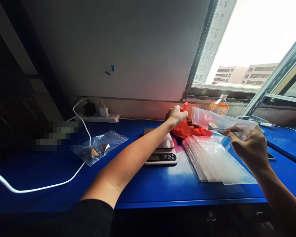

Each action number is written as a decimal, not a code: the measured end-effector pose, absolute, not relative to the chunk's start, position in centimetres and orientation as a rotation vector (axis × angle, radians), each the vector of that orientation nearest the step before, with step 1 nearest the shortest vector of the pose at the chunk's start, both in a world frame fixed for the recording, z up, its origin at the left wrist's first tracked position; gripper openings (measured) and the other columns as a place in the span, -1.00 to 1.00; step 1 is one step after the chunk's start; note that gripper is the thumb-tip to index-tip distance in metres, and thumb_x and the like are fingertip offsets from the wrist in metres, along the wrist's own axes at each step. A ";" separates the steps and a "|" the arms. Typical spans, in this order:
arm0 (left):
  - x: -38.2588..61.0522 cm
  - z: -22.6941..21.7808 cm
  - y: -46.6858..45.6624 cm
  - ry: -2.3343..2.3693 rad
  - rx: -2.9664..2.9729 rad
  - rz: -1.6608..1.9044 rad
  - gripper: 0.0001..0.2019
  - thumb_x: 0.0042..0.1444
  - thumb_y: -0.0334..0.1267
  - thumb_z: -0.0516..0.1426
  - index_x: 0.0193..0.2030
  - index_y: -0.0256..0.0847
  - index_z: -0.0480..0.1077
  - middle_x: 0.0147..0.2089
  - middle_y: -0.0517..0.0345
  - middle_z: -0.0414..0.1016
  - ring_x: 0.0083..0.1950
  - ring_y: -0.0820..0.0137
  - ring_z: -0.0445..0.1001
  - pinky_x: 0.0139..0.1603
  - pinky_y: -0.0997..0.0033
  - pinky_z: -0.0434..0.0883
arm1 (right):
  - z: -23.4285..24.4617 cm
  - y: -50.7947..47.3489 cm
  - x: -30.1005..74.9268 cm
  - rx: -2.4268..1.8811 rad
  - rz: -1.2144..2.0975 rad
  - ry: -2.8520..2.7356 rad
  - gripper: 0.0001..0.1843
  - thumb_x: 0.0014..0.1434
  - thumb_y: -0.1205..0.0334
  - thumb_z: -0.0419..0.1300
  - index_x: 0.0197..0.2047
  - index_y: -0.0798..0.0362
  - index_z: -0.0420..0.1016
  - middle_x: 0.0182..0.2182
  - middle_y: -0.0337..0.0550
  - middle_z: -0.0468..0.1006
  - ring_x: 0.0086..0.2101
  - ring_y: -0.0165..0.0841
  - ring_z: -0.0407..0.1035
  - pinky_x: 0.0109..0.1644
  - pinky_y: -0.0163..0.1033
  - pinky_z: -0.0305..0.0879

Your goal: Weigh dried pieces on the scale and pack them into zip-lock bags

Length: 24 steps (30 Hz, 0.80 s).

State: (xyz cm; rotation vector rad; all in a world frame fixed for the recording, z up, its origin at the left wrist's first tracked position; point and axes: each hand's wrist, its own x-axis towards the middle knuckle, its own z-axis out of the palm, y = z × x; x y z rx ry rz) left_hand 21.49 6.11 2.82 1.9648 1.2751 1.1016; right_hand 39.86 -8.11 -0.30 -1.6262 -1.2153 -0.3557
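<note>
My left hand point(175, 116) reaches over the small kitchen scale point(162, 149) and is closed on the rim of a red plastic bag point(189, 129) by the wall. My right hand point(250, 146) pinches one clear zip bag point(212, 121) and holds it in the air, its open end towards the red bag. Under that hand lies a flat stack of clear zip bags point(214, 161) on the blue table point(162, 184).
A filled clear bag with brown pieces point(100, 148) lies left of the scale. A white cable point(51, 186) runs across the table to a power strip point(98, 117) with a charger. A drink bottle point(219, 106) stands by the window sill.
</note>
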 end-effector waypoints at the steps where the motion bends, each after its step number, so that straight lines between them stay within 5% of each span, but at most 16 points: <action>1: 21.2 2.9 6.1 1.234 1.952 1.107 -0.91 0.06 -0.25 0.14 -0.34 -0.21 0.40 -0.29 0.00 0.56 -0.26 0.31 0.51 -0.19 0.33 0.40 | 0.0 -7.9 40.1 -1.689 -0.430 -1.256 -0.72 -0.01 0.19 0.20 -0.19 0.06 0.44 -0.31 -0.01 0.56 -0.31 -0.13 0.48 -0.19 -0.07 0.37; 11: 19.6 3.3 5.4 0.939 1.962 1.073 -0.82 0.08 -0.38 0.13 -0.15 -0.29 0.40 -0.21 0.03 0.56 -0.26 0.42 0.52 -0.13 0.41 0.42 | 5.4 -2.7 39.5 -1.970 -0.612 -1.697 -0.58 0.14 0.17 0.06 0.08 0.03 0.28 -0.11 0.10 0.54 -0.14 -0.07 0.42 -0.21 -0.14 0.22; 18: 16.7 3.4 4.2 0.945 2.053 0.978 -0.73 0.04 -0.27 0.19 -0.11 -0.31 0.40 -0.13 -0.05 0.53 -0.15 0.33 0.48 -0.06 0.31 0.40 | 8.8 1.5 37.9 -1.904 -0.521 -1.926 -0.79 0.14 0.19 0.09 -0.19 0.02 0.48 -0.25 -0.06 0.56 -0.27 -0.27 0.37 -0.25 -0.25 0.15; 24: 11.3 3.2 2.2 1.013 2.079 0.926 -0.79 0.05 -0.27 0.18 -0.15 -0.26 0.44 -0.17 0.00 0.55 -0.18 0.33 0.48 -0.13 0.33 0.40 | 10.7 1.3 37.6 -1.840 -0.564 -1.669 -0.76 0.11 0.25 0.13 -0.20 0.07 0.57 -0.32 -0.05 0.56 -0.37 -0.37 0.30 -0.28 -0.20 0.08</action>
